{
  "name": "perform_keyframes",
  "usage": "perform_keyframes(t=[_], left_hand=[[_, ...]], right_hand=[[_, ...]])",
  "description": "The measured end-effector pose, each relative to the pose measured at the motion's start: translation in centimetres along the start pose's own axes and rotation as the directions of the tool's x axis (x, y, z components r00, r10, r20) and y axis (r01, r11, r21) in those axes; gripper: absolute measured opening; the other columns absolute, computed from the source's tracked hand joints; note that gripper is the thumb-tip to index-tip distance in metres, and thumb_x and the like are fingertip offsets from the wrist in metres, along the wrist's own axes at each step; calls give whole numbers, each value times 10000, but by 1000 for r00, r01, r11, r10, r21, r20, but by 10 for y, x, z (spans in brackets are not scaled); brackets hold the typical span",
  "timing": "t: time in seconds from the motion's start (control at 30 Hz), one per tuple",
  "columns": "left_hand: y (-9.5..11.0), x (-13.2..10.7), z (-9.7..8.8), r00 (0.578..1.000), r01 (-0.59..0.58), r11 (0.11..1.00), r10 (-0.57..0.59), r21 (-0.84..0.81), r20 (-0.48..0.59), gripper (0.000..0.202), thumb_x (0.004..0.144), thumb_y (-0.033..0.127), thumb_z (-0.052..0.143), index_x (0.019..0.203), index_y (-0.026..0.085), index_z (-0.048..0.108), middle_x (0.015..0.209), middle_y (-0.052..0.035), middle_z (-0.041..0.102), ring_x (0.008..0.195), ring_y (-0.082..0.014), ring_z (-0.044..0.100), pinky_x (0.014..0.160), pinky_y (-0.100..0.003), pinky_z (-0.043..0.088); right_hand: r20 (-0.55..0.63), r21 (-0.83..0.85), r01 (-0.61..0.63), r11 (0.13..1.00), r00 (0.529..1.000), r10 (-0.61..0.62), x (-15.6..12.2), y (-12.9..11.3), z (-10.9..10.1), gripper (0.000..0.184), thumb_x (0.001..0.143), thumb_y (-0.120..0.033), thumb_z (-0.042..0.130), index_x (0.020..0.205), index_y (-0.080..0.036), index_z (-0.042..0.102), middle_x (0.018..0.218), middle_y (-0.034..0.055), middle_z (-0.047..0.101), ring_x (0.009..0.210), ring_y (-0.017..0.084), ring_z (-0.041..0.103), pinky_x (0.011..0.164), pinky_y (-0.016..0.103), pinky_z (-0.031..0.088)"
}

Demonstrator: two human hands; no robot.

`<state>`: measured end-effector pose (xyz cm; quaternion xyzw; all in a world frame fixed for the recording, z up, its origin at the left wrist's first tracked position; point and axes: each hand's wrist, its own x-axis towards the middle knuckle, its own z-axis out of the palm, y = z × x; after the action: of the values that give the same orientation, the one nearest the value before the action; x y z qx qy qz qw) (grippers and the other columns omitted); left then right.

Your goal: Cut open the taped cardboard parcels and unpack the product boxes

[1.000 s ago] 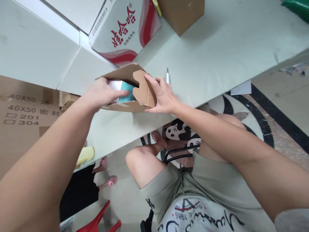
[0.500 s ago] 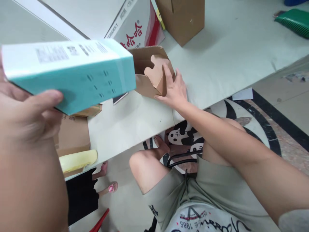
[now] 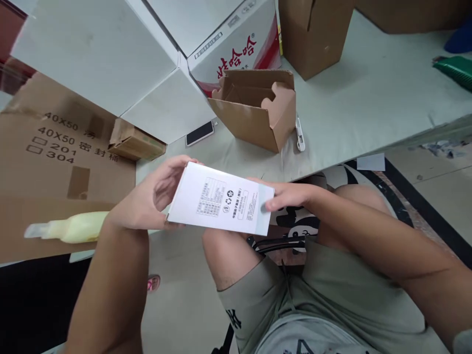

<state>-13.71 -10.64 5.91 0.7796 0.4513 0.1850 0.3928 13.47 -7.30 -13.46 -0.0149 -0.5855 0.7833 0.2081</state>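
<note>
A white product box (image 3: 221,199) with printed text lies level between my two hands, above my lap at the table's near edge. My left hand (image 3: 155,194) grips its left end, thumb on the near side and fingers at the far corner. My right hand (image 3: 285,195) holds the right end, thumb on the printed face; its other fingers are mostly hidden beneath. Beyond the hands stands an open brown cardboard box (image 3: 254,115) with its flaps up, and its inside is only partly visible. No hand touches that carton.
A white utility knife (image 3: 300,133) lies right of the carton, and a phone (image 3: 200,133) lies left of it. A pale yellow bottle (image 3: 79,227) rests on a large carton (image 3: 55,162). Behind stand a white-and-red box (image 3: 236,49) and a tall brown box (image 3: 317,37).
The product box has come down and right, its white printed face now toward me. My right hand has left the brown carton and taken hold of the product box. The view has shifted left.
</note>
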Motion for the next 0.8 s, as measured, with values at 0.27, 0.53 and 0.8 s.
perform_keyframes(t=[0.27, 0.53, 0.8], left_hand=[[-48, -34, 17, 819, 43, 990, -112, -134, -562, 943, 539, 494, 979, 1387, 403, 578, 1439, -78, 592, 1452, -371, 488, 1143, -557, 504], [-77, -3, 149, 748, -308, 513, -391, -801, -537, 1073, 589, 610, 944, 1500, 471, 394, 1531, -63, 544, 1412, -349, 556, 1105, -463, 530], [-102, -3, 142, 738, -358, 248, -516, -900, -436, 812, 623, 805, 803, 1193, 235, 703, 1329, -98, 731, 1467, -429, 500, 1138, -550, 508]], right_hand=[[-531, -214, 8, 977, 838, -123, 23, 31, 33, 1029, 667, -574, 868, 1472, -272, 302, 1442, 155, 540, 1323, 338, 592, 1055, 542, 565], [-488, -860, -210, 465, 602, -632, 40, 43, 66, 904, 761, -488, 767, 1505, -354, 272, 1490, 162, 445, 1475, 431, 413, 1226, 725, 352], [-352, -865, -51, 499, 770, -532, 15, 17, 91, 461, 911, -392, 634, 1359, -365, 532, 1418, 97, 604, 1473, 356, 480, 1216, 679, 421]])
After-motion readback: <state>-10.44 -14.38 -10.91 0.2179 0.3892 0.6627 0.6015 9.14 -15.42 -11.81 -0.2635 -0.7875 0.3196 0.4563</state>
